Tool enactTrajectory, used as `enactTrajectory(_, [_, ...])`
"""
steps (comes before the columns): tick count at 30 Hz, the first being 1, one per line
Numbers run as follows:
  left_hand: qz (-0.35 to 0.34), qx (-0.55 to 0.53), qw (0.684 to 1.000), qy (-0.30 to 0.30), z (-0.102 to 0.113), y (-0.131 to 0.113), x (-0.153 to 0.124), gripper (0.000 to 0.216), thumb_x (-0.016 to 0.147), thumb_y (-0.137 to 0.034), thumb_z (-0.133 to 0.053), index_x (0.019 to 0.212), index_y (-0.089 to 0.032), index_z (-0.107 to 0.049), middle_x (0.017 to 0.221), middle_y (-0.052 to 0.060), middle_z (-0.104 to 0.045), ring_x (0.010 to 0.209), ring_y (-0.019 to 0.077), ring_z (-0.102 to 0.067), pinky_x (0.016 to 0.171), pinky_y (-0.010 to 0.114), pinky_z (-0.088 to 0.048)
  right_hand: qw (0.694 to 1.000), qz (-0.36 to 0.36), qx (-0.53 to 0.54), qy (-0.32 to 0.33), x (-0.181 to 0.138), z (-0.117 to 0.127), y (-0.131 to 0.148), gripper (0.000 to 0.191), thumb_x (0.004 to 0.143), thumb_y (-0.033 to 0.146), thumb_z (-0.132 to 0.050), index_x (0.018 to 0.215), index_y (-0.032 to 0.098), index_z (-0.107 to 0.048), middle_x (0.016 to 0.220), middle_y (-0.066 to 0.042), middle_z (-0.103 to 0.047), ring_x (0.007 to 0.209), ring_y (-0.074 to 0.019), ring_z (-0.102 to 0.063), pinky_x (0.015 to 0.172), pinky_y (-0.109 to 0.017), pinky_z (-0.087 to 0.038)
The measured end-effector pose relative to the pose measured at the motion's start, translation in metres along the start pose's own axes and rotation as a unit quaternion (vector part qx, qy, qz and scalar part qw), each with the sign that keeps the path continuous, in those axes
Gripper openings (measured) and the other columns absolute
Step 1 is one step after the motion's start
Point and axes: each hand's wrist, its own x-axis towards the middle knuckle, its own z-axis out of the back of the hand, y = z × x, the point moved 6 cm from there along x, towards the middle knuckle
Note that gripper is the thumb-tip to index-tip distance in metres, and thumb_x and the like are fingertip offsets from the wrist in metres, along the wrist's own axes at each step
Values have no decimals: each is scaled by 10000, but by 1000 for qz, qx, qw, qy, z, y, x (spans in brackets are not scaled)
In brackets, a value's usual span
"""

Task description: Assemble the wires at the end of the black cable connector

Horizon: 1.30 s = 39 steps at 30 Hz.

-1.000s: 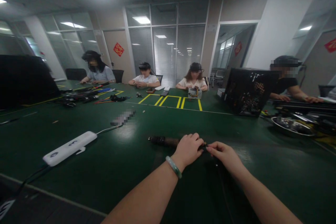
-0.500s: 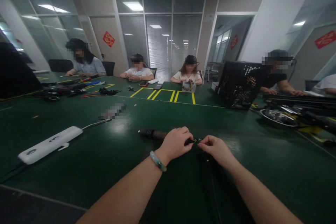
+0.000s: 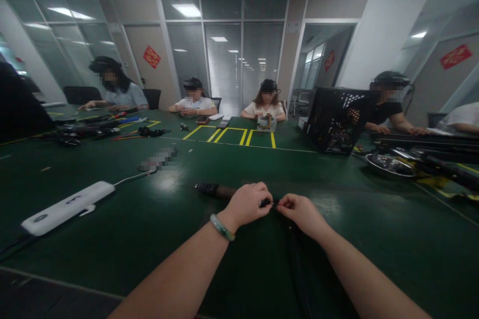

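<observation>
A dark electric screwdriver [image 3: 224, 192] lies across the green table [image 3: 149, 239], its metal tip pointing left. My left hand [image 3: 249, 202], with a jade-coloured bangle on the wrist, is wrapped round its right-hand end. A short black end piece pokes out past those fingers. Close against it, my right hand [image 3: 299, 212] pinches a small dark cable plug [image 3: 275, 204] between thumb and fingertips. Whether the plug sits inside the end piece I cannot tell. A black cable [image 3: 294, 259] runs below the right hand toward the front edge.
To the left lies a white power strip [image 3: 69, 208] with a thin cord. Tangled tools and wires [image 3: 78, 129] lie farther back. A black computer case [image 3: 333, 119] and a metal bowl [image 3: 389, 165] stand at the right. Several people sit around the table.
My fingertips have come closer together, narrowing the gap between the plug and the screwdriver's end. The view has shifted slightly to the right.
</observation>
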Motion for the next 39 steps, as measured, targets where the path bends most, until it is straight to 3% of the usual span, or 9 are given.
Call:
enactTrajectory(13, [0,15,1000,11,-5,-5,0,80,858,-275,-622,914,-219,-626,941,10,-592,880,179,-567,781,309,-416,999,36,-22,-16,3,-3,-3,90,797,276,-622,805,189,-646,687,12,-649,600,-132,-573,517,-207,-371])
enactTrajectory(22, [-10,-8,1000,3,-6,-7,-1,112,841,-187,-609,939,-237,-626,988,-8,-612,926,172,-572,855,312,-414,999,35,-5,-11,5,-4,-4,111,793,287,-629,809,180,-653,688,4,-653,603,-132,-570,532,-206,-378])
enactTrajectory(29, [14,-28,999,-6,-7,-4,-1,149,821,-204,-635,966,-220,-601,955,3,-629,900,187,-576,831,325,-417,999,31,-11,-9,5,-3,-3,127,792,296,-624,816,179,-668,703,0,-665,613,-134,-578,535,-211,-379])
enactTrajectory(39, [-2,-16,1000,10,-8,-5,0,100,847,-186,-594,935,-232,-607,960,-7,-618,913,169,-573,841,304,-414,999,38,-18,-9,5,-3,-3,121,789,296,-631,820,187,-674,706,4,-667,612,-134,-576,541,-211,-386])
